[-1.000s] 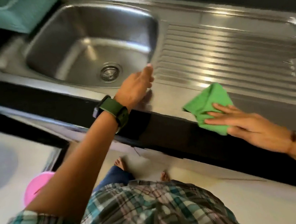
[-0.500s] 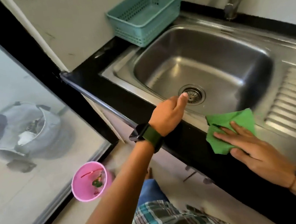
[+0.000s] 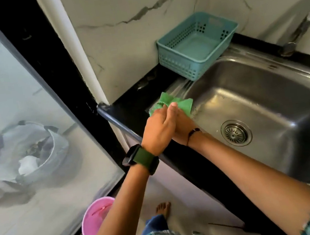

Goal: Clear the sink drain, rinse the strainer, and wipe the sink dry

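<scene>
The steel sink (image 3: 261, 81) fills the right side, with the round strainer (image 3: 236, 133) seated in its drain. A green cloth (image 3: 182, 104) lies bunched on the sink's near left corner rim. My left hand (image 3: 157, 130), with a green-strapped watch on its wrist, lies over the cloth and its fingers curl into the bunched part. My right hand (image 3: 184, 127) is tucked right beside and partly under the left, against the cloth. The left hand hides its fingers.
A teal plastic basket (image 3: 198, 47) stands on the black counter behind the sink's left corner. The tap (image 3: 302, 29) rises at the back right. A pink bucket (image 3: 95, 216) sits on the floor below, beside a frosted glass door (image 3: 17, 101). My bare foot (image 3: 163, 208) is near it.
The cloth has moved left along the front rim, from the drainboard side to the sink's left corner. My left hand left the rim and joined the right one on the cloth.
</scene>
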The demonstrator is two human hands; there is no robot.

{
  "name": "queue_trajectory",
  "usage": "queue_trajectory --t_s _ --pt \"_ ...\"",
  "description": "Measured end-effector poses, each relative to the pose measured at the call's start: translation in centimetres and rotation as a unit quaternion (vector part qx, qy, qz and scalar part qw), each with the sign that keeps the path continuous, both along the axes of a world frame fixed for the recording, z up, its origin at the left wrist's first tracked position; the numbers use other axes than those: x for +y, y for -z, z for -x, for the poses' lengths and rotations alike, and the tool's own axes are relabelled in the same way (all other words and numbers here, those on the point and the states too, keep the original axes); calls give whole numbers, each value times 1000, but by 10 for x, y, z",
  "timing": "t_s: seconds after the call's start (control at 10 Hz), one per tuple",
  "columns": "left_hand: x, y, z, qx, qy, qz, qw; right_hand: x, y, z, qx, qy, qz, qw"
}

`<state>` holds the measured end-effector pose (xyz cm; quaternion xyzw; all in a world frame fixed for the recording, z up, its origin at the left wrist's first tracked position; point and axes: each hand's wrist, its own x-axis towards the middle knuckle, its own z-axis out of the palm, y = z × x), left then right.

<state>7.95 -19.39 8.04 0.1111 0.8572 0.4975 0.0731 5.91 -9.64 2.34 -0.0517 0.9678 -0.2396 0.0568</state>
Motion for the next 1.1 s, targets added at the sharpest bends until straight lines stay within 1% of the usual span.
queue_trajectory --t_s 0.1,0.2,0.3,0.4,0.5,0.6,0.7,0.8,0.9,1.0,1.1 --pt "-17 -3 19 47 -13 -28 998 -4 -10 18 49 98 101 989" --pt "-30 -8 35 86 -44 -79 992 10 -38 33 74 248 262 930" --pt "-31 -13 51 80 -53 -111 989 33 -81 43 98 336 398 848" --pt "-15 -21 67 27 -61 -157 985 57 -128 51 72 371 537 754" --pt "5 -27 77 -16 -49 -202 978 84 -167 64 53 363 609 703" --pt "20 -30 84 -10 -24 -225 974 100 -195 87 82 340 632 691" --pt "34 -31 90 -25 -11 -247 969 103 -205 125 190 320 567 735" --pt "41 -32 93 -40 -10 -239 970 95 -188 165 211 335 368 842" --pt "40 -31 97 -52 -15 -248 967 88 -144 193 105 283 138 943" --pt "37 -28 104 -51 -24 -259 964 77 -108 198 -63 167 -60 982" --pt "38 -23 104 -63 -45 -268 960 77 -105 199 -72 169 -37 982"
